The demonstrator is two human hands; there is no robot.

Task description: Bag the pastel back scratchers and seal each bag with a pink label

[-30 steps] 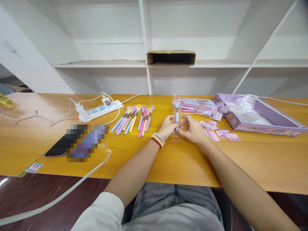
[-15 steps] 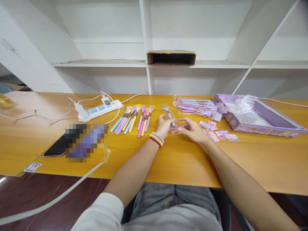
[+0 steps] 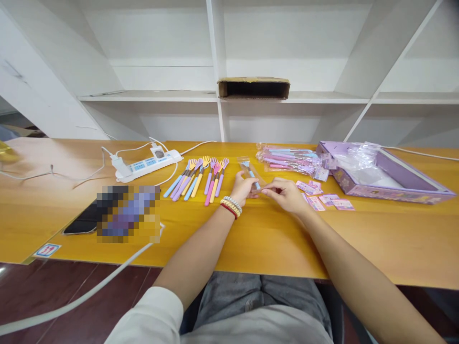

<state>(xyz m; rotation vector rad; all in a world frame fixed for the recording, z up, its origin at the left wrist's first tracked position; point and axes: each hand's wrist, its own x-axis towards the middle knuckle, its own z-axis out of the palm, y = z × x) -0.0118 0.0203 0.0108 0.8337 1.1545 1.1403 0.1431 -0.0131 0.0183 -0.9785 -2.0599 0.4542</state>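
My left hand (image 3: 245, 186) is closed on a clear plastic bag (image 3: 242, 159) that has a blue hand-shaped back scratcher (image 3: 248, 167) inside. The thumb lies across the blue handle. At the bag's near end, my right hand (image 3: 284, 193) pinches the plastic between thumb and fingers. Left of my hands, several loose back scratchers (image 3: 196, 185) with pastel handles lie side by side on the table. Beyond my right hand is a pile of bagged back scratchers (image 3: 290, 157). Small printed cards (image 3: 315, 202) lie just right of that hand.
A purple box (image 3: 394, 193) with clear plastic in it stands at the right. At the left are a white power strip (image 3: 152, 165) with cables and a dark phone (image 3: 84, 212), partly blurred. White shelves (image 3: 161, 95) rise behind, holding a cardboard box (image 3: 254, 90).
My right hand has closed from a looser, spread grasp into a pinch on the bag's near end, which is now folded or gathered. My left hand keeps its hold.
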